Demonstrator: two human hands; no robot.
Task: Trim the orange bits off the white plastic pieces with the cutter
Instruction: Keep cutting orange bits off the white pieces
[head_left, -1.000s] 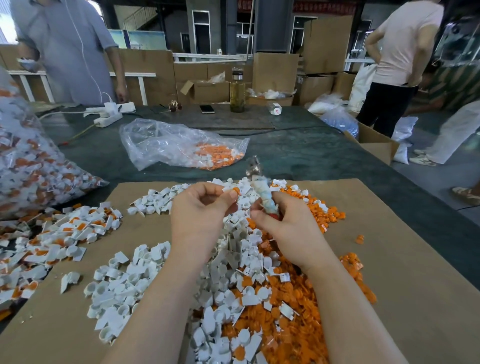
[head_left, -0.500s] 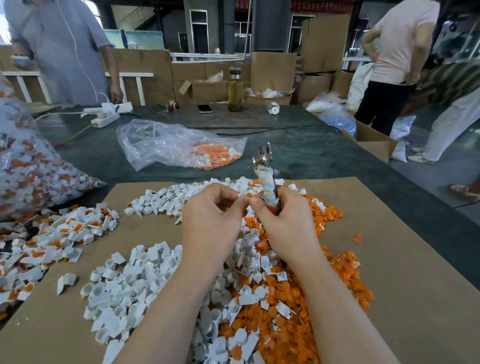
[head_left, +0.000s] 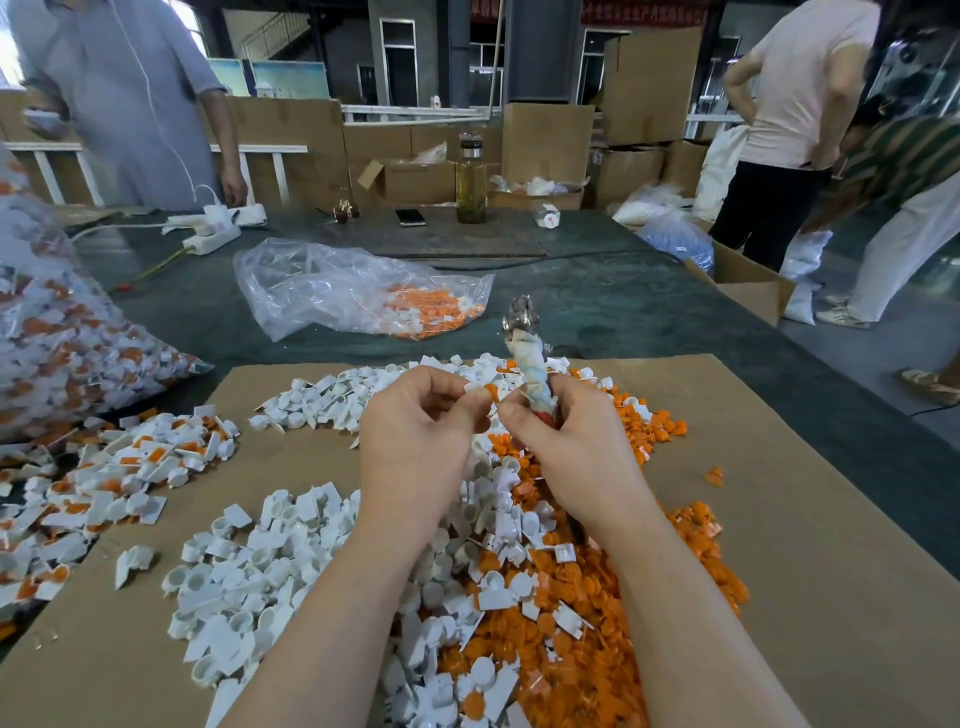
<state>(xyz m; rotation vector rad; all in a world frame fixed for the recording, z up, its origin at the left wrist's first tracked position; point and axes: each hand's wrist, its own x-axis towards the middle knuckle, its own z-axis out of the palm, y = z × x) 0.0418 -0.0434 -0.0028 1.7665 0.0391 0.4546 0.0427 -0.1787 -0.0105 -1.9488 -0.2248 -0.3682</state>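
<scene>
Underneath, cardboard sheet (head_left: 779, 519) covers the green table (head_left: 597, 312).

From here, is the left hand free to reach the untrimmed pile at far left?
Probably not yet: the left hand pinches a white piece, though nothing blocks the way to the untrimmed pile.

My dark green table (head_left: 597, 312) carries a cardboard sheet (head_left: 779, 519); a clear plastic bag (head_left: 332, 291); a phone (head_left: 410, 216); a bottle (head_left: 471, 179).

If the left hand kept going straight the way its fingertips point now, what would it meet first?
Probably the cutter gripped in the right hand: the left hand, pinching a white piece with an orange bit, points right toward it, with only a small gap. Depth is unclear.
</scene>
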